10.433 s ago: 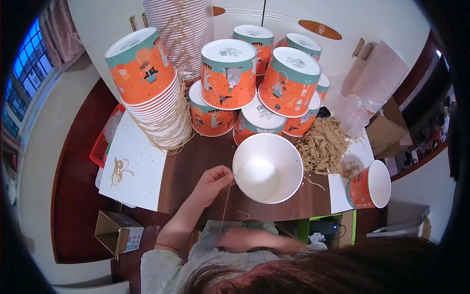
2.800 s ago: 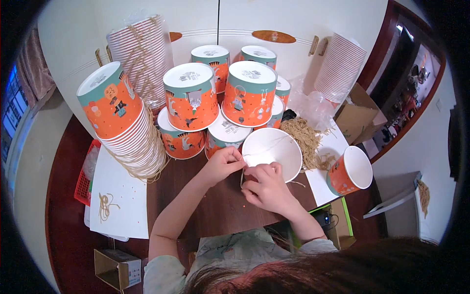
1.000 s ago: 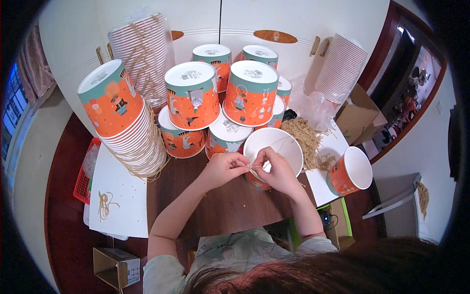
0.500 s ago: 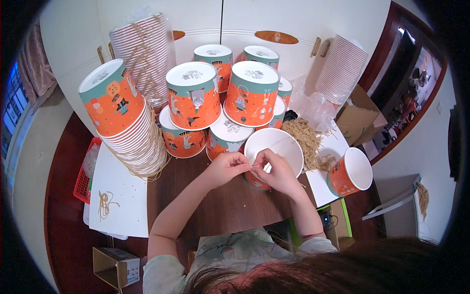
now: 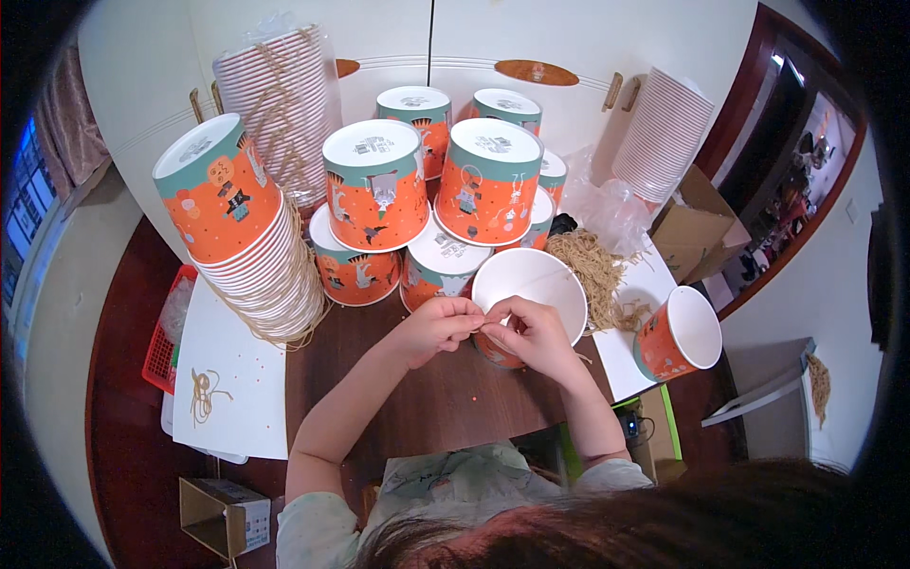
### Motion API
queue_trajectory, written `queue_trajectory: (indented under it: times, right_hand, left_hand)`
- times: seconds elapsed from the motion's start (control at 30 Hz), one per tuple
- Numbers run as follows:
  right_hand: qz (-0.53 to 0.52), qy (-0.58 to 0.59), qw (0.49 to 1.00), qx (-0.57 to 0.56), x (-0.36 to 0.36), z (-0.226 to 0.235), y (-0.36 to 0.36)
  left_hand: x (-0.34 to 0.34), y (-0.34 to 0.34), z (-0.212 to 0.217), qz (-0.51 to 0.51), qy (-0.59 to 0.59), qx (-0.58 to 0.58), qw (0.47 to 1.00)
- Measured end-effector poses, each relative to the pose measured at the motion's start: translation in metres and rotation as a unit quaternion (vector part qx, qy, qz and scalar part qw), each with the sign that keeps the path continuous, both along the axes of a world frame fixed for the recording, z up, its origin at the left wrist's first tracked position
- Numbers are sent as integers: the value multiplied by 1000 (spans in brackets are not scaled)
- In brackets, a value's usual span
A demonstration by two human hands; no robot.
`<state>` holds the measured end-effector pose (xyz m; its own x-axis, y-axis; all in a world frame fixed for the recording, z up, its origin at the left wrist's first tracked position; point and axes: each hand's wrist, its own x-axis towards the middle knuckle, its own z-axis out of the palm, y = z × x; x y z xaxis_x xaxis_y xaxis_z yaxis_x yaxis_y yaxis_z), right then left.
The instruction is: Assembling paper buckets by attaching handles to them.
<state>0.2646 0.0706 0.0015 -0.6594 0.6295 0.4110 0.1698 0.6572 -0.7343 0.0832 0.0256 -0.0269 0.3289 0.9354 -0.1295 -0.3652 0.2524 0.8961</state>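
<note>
Right hand [image 5: 536,334] has joined left hand [image 5: 438,332] at eight o'clock on the bucket [image 5: 538,286], fingers pinched together on string [image 5: 485,324] I judge not yet tied.

The person wears a loose, pale grey-green shirt [image 5: 455,467], seen beyond the near edge of the counter [image 5: 417,417]. Its front carries faint darker marks, too blurred to make out. The left sleeve [image 5: 311,526] and right sleeve [image 5: 616,476] are short and pale like the rest, ending near the elbows. Both forearms [image 5: 343,410] are bare, as are the left hand [image 5: 431,332] and right hand [image 5: 538,339]. Long dark hair [image 5: 664,522] hides part of the shirt.
</note>
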Motion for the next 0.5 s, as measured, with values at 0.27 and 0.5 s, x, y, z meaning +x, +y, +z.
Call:
queue_trajectory:
  times: [0.27,0.5]
  right_hand:
    - [-34,3,999,-19,-1,-1,2]
    - [-31,10,999,-28,-1,-3,3]
  left_hand:
    - [-4,-1,11,28,23,-24,999]
    - [3,1,-11,88,196,251,944]
